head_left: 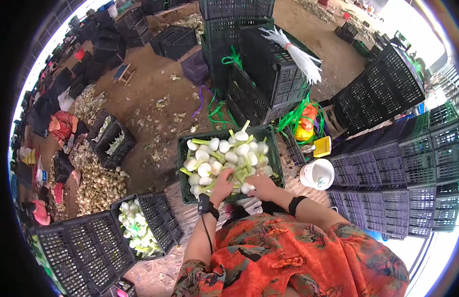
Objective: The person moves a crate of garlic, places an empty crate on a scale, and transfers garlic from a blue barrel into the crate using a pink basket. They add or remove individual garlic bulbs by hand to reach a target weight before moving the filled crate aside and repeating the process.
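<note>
Your ground here is a bare dirt floor [155, 89], strewn with husk scraps. Standing on it:
- one green crate [181, 168] right in front of you, full of white bulbs [204, 170]
- black crates [90, 247] at your left, one part-filled
- a loose heap of bulbs [98, 185] beyond those
- a white bucket [317, 174] at your right
- stacked grey crates [398, 163] further right
- tangled green straps [219, 116] ahead

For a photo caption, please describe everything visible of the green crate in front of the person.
The green crate is a rectangular box of what looks like plastic lattice, open on top, upright on the ground. Its load of white bulbs with green stalks reaches the rim. The left hand and right hand rest on the bulbs near its front edge.
</note>
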Demonstrator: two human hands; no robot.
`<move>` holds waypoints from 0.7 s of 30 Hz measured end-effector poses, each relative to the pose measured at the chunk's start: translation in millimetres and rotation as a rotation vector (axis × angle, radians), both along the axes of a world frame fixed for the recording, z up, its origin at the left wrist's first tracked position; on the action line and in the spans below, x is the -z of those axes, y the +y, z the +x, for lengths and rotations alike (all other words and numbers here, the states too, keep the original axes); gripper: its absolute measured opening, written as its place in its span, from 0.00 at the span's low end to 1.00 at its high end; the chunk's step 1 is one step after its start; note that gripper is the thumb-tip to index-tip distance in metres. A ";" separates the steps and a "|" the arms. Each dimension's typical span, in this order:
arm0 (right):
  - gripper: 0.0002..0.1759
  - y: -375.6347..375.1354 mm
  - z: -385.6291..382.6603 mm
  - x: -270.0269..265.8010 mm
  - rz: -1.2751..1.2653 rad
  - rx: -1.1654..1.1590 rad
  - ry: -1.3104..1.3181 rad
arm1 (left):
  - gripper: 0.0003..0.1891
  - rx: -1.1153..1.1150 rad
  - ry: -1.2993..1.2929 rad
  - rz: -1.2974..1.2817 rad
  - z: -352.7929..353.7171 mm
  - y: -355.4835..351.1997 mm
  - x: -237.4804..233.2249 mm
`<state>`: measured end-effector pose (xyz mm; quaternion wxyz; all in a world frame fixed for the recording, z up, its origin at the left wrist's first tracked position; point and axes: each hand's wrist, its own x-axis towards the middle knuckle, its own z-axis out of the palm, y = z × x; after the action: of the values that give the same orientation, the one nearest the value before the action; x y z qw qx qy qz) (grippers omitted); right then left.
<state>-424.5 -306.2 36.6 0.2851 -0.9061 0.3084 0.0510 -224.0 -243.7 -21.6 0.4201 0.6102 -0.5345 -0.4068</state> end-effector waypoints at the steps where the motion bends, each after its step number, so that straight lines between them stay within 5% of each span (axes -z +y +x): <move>1: 0.33 1.9 0.0 0.3 -0.022 0.006 -0.015 | 0.21 -0.064 -0.031 -0.052 0.0 -2.4 -2.0; 4: 0.28 8.8 -6.3 0.7 0.008 0.127 -0.148 | 0.21 -0.170 -0.276 -0.232 13.3 -1.3 -19.7; 6: 0.23 12.0 -6.6 -5.9 0.062 0.259 -0.258 | 0.22 -0.500 -0.631 -0.288 19.2 4.7 -59.8; 8: 0.24 16.8 1.7 -38.7 0.251 0.462 -0.393 | 0.27 -0.596 -0.819 -0.032 32.3 3.4 -67.5; 10: 0.25 14.8 12.0 -43.0 0.321 0.501 -0.345 | 0.32 -0.559 -0.814 0.089 36.6 6.6 -22.1; 12: 0.29 4.7 17.0 -16.3 0.058 0.252 -0.349 | 0.31 -0.349 -0.398 -0.055 36.8 6.9 -9.1; 14: 0.29 -9.3 20.4 -19.3 -0.031 0.215 -0.269 | 0.28 -0.251 -0.613 -0.056 15.6 16.7 -17.9; 16: 0.28 -41.2 27.6 -24.3 0.102 0.608 -0.168 | 0.24 -0.055 -0.659 -0.147 -2.0 21.3 -23.0; 20: 0.28 -117.2 53.5 -19.0 -0.027 0.502 -0.226 | 0.22 -0.109 -0.486 -0.051 9.5 11.1 -34.9; 21: 0.28 -132.2 62.8 -13.6 0.035 0.467 -0.153 | 0.21 -0.266 -0.464 -0.060 19.2 3.7 -42.2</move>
<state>-361.7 -438.4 50.2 0.3272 -0.8065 0.4860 -0.0796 -204.8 -240.0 20.5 0.3542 0.7391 -0.5436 -0.1812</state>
